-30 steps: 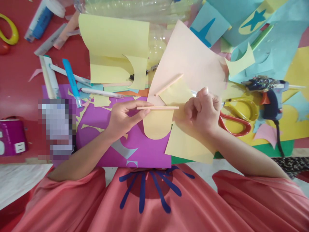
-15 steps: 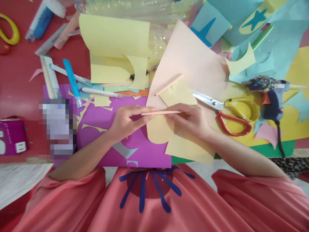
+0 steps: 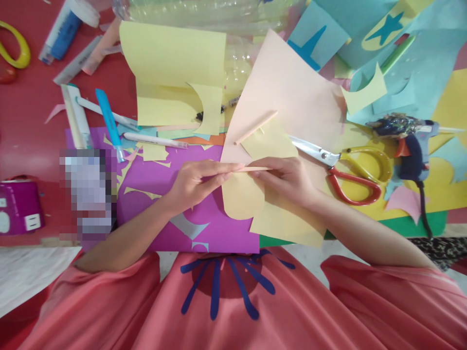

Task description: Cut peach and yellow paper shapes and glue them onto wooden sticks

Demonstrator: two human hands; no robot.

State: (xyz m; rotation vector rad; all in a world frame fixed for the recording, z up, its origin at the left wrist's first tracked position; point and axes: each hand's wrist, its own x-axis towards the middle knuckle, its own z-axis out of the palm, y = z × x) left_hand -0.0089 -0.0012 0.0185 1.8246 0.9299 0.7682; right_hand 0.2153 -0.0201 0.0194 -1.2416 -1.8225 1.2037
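Between my hands is a thin peach paper roll (image 3: 252, 169), held level above the paper sheets. My right hand (image 3: 290, 177) pinches its right part between thumb and fingers. My left hand (image 3: 200, 182) closes its fingertips on the other end, hiding that end from sight. Just beyond lies a second peach paper roll (image 3: 256, 127), slanting across a pale yellow paper piece (image 3: 275, 143) and a large peach sheet (image 3: 288, 73). Below the held roll is a rounded pale yellow cutout (image 3: 241, 201).
Scissors (image 3: 339, 170) lie right of my right hand, with a glue gun (image 3: 416, 150) farther right. Purple paper (image 3: 153, 228) with scraps lies under my left arm. Pens, including a blue marker (image 3: 109, 124), are at the left. Yellow sheets (image 3: 175, 53) lie at the back.
My left fingers have slid slightly right along the paper roll, and its left end, visible before, is now covered. My right hand stays nearly in place.
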